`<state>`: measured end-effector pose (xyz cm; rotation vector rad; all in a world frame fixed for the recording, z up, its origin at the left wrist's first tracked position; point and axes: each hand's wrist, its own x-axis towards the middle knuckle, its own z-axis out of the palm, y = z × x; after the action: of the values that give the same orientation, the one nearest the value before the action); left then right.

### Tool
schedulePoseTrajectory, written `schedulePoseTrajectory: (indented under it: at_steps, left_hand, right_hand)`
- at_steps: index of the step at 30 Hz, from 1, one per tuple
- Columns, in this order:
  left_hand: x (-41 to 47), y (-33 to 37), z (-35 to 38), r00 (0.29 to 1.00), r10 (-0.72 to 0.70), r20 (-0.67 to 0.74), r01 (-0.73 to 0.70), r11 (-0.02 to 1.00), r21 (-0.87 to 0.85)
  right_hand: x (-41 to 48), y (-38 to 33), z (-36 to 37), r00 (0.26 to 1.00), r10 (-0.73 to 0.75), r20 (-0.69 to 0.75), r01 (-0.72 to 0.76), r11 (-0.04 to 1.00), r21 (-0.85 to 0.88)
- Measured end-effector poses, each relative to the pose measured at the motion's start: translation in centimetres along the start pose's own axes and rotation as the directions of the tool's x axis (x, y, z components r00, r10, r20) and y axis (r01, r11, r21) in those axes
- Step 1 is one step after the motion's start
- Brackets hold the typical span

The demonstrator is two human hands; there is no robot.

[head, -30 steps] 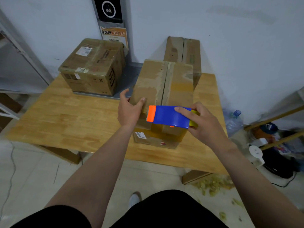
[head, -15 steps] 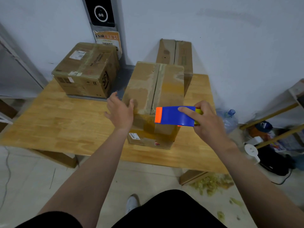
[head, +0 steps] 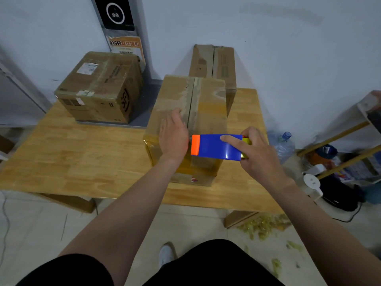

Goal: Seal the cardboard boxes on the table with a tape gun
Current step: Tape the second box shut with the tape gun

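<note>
Table (head: 72,157): carries centre box (head: 208,108) at near edge, second box (head: 99,85) back left, tall box (head: 214,60) behind. Step in hand, by the look: lining up a strip on centre box. Left grip (head: 174,135): flat, fingers straight, pressing top flap beside seam. Right grip (head: 259,155): clamped on tape gun (head: 214,147), held over near end of seam. Next: calls for nose down on front face, then steady pull along seam.

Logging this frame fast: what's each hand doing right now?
Left hand: open, flat on the cardboard box.
Right hand: gripping the tape gun.
</note>
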<state>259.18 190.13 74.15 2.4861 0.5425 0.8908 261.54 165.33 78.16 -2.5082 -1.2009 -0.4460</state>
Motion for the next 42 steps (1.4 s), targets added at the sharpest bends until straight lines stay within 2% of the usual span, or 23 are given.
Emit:
schedulePoseTrajectory:
  at_steps: [7, 16, 24, 28, 33, 37, 39, 42]
  left_hand:
    - [-0.2, -0.6, -0.8, 1.000, 0.000, 0.012, 0.000, 0.999, -0.034]
    - [0.1, -0.8, -1.3, 0.989, -0.065, 0.129, 0.072, 0.996, -0.052]
    - [0.3, -0.9, -1.5, 0.984, -0.096, 0.151, 0.106, 0.993, -0.058]
    - [0.4, -0.8, -1.6, 0.981, -0.113, 0.157, 0.121, 0.992, -0.044]
    - [-0.1, 0.2, -1.3, 0.993, -0.087, 0.083, 0.085, 0.996, 0.028]
    - [-0.4, 1.1, -0.6, 0.991, -0.132, -0.001, 0.131, 0.988, 0.075]
    - [-0.5, 1.2, 0.1, 0.984, -0.173, -0.043, 0.177, 0.977, 0.118]
    - [-0.1, 1.9, 1.0, 0.943, -0.329, -0.045, 0.331, 0.919, 0.213]
  right_hand:
    - [-0.1, 0.8, -0.1, 1.000, -0.016, 0.025, 0.014, 0.998, 0.060]
    - [-0.2, 1.8, -0.4, 0.997, -0.073, 0.023, 0.072, 0.997, 0.027]
    - [-2.7, 4.7, -1.8, 0.996, 0.068, -0.055, -0.068, 0.998, -0.006]
    - [-2.6, 4.4, -1.0, 0.992, 0.121, -0.036, -0.118, 0.990, 0.072]
    - [-2.6, 4.5, -0.8, 0.986, 0.169, -0.002, -0.167, 0.972, 0.164]
    - [-2.9, 4.5, -0.2, 0.981, 0.196, 0.000, -0.192, 0.960, 0.206]
    - [-3.2, 4.7, 0.2, 0.982, 0.190, -0.009, -0.183, 0.958, 0.219]
    - [-3.1, 4.9, 0.3, 0.980, 0.197, -0.017, -0.188, 0.953, 0.237]
